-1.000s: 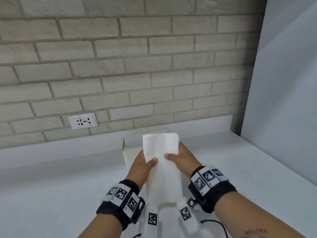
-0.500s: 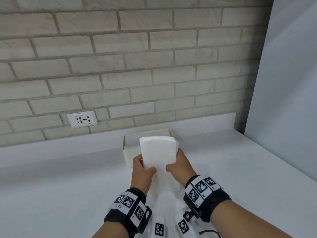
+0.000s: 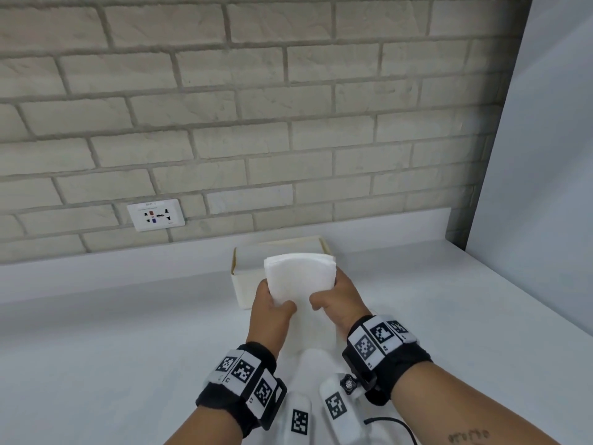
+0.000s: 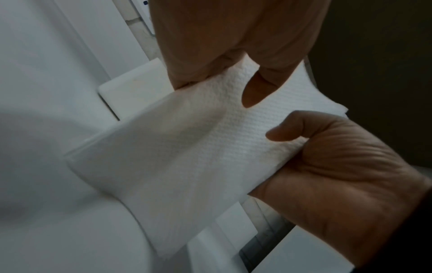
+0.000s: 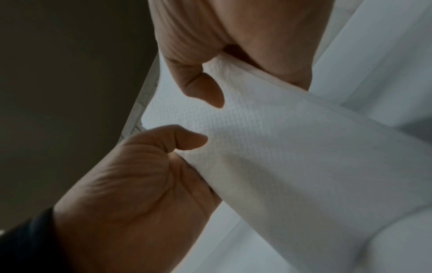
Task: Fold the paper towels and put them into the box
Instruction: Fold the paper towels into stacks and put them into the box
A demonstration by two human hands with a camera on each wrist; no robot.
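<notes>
Paper towel (image 3: 300, 281): white, embossed, held up off the counter (image 3: 112, 348) between both hands, its upper end bowed over in an arc. The bend looks like a fold in the making; the lower length hangs toward the person and seems to run on to a white roll at the bottom of the wrist views, though the join is not clear. Position: at 6 o'clock of the box (image 3: 244, 290), just in front of its near wall, not yet inside.

Left hand (image 3: 272, 313): narrow pinch, thumb on the near face, fingers behind, at the towel's 9 o'clock edge. Right hand (image 3: 340, 303): same pinch at the 3 o'clock edge, thumb tip on the front. Probable reason for the matched grip: it keeps both side edges level so the crease lands square.

Box: cream, open-topped, sits on the counter at 12 o'clock of the hands, close to the wall upstand. Probably set there so the folded piece needs only a short forward carry. Contents cannot be told.

Outward: wall socket (image 3: 156, 215) at 10 o'clock of the box on the brick wall (image 3: 288, 107); tagged wristbands on both wrists.

Judgement: fold in hand, placing to come.
</notes>
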